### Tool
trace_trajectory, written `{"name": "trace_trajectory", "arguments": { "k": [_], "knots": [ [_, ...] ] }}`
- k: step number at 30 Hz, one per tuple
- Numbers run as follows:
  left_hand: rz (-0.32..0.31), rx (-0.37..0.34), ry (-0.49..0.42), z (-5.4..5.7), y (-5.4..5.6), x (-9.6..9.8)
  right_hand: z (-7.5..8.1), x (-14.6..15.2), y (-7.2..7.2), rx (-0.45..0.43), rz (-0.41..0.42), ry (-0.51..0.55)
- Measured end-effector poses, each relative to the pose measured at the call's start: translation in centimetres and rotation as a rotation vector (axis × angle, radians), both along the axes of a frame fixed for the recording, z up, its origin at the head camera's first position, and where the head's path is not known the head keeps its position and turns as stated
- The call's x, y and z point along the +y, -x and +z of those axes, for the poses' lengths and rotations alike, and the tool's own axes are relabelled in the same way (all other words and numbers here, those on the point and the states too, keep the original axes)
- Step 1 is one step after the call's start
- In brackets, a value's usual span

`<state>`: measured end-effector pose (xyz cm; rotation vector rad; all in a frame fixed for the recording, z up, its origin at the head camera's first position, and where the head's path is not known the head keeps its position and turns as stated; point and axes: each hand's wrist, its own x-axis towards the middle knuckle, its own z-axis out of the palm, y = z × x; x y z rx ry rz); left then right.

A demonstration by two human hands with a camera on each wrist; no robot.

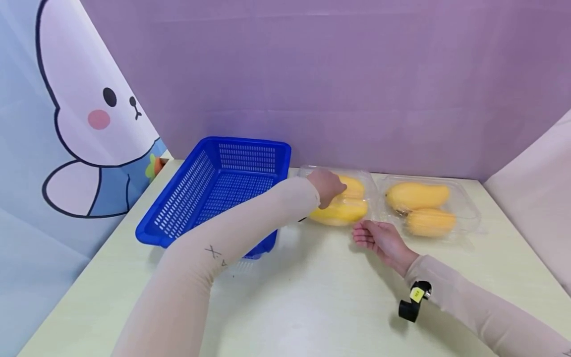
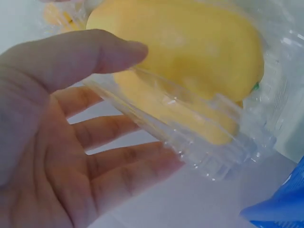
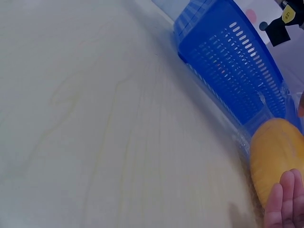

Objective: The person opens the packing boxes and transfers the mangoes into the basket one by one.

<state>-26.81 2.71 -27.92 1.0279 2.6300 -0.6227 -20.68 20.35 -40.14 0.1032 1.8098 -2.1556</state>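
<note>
Within left-wrist view alone: left palm [image 2: 59, 156]

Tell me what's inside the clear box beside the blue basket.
Two mangoes lie in the clear box. From the head view, the left hand covers part of the rear mango.

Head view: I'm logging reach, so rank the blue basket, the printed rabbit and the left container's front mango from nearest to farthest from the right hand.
1. Front mango: just beyond the right hand, to its left.
2. Blue basket: farther left, past the mango.
3. Printed rabbit: farthest, on the left-side backdrop.
</note>
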Motion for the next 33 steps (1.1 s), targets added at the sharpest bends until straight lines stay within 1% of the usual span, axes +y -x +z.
{"name": "trace_trajectory", "arguments": {
  "k": [2,7,9,10,14,16,17,21,29,33],
  "knots": [
    [-0.023,-0.005,-0.021,0.1,0.3,0.0,0.0,0.1,0.0,0.002,0.003,0.0],
    [-0.047,-0.03,-0.059,0.5,0.8,0.0,0.0,0.2,0.0,0.004,0.017,0.013],
    [-0.05,-0.026,-0.076,0.8,0.9,-0.1,0.1,0.2,0.0,0.003,0.022,0.015],
    [-0.059,-0.018,-0.088,0.7,1.1,-0.1,0.1,0.2,0.0,0.002,0.024,0.015],
    [-0.045,-0.017,-0.114,1.0,1.4,-0.3,0.1,0.3,0.0,-0.001,0.027,0.0],
    [-0.028,-0.029,-0.128,1.1,1.6,-0.4,0.1,0.3,0.0,-0.002,0.03,-0.004],
    [-0.017,-0.037,-0.132,1.3,1.6,-0.4,0.2,0.3,0.0,0.0,0.034,-0.004],
    [0.005,-0.041,-0.191,1.6,2.2,-0.8,0.2,0.2,0.1,0.008,0.039,0.009],
    [0.008,-0.034,-0.303,2.8,3.3,-1.4,-0.3,0.1,0.3,0.008,0.014,0.035],
    [-0.009,0.002,-0.348,3.2,3.9,-1.5,-0.5,0.1,0.3,0.004,0.004,0.043]
  ]
}}
